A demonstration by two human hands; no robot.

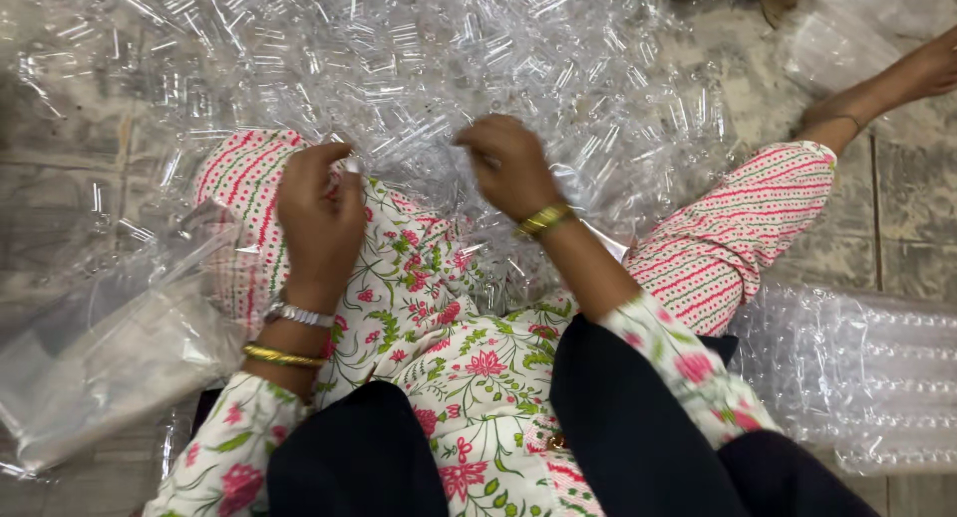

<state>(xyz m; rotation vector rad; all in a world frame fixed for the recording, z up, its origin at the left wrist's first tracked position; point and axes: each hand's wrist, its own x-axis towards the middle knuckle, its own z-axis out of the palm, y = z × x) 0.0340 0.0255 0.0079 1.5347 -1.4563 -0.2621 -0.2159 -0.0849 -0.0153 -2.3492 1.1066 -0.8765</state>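
I sit on the floor with a large heap of small clear plastic pieces (399,58) spread in front of me and over my lap. My left hand (319,213) is curled, fingers closed around a small clear piece near my knee. My right hand (508,163) reaches into the near edge of the heap, fingers bent and pinched on clear pieces; what exactly it grips is hard to tell. Both wrists carry bangles. My floral tunic (459,347) lies under both forearms.
A clear plastic bag (110,357) lies at my left on the tiled floor. A packed clear bag of pieces (867,377) sits at my right. My striped trouser leg (738,228) and foot (897,83) stretch to the upper right. Another clear bag (847,28) lies at the far right.
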